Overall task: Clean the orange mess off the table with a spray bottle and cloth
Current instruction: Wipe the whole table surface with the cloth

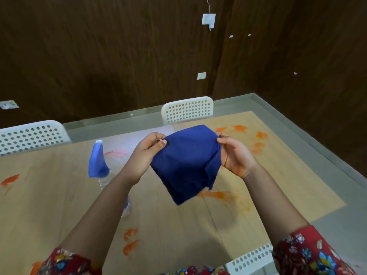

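Observation:
A folded dark blue cloth (186, 165) hangs in the air above the middle of the wooden table (59, 205). My left hand (146, 157) pinches its upper left corner, and my right hand (235, 155) grips its upper right edge. A clear spray bottle (99, 163) with a blue trigger head stands on the table to the left, partly hidden behind my left forearm. Orange smears mark the table: below the cloth (218, 195), at the far right (256, 139), near the front (130, 242) and at the left edge (10, 179).
Two white perforated chairs stand at the table's far side, one at the left (31, 135) and one at the middle (187, 110). Another chair back (248, 261) shows at the near edge. A faint pink smear (117, 153) lies beside the bottle. Dark wood walls surround the room.

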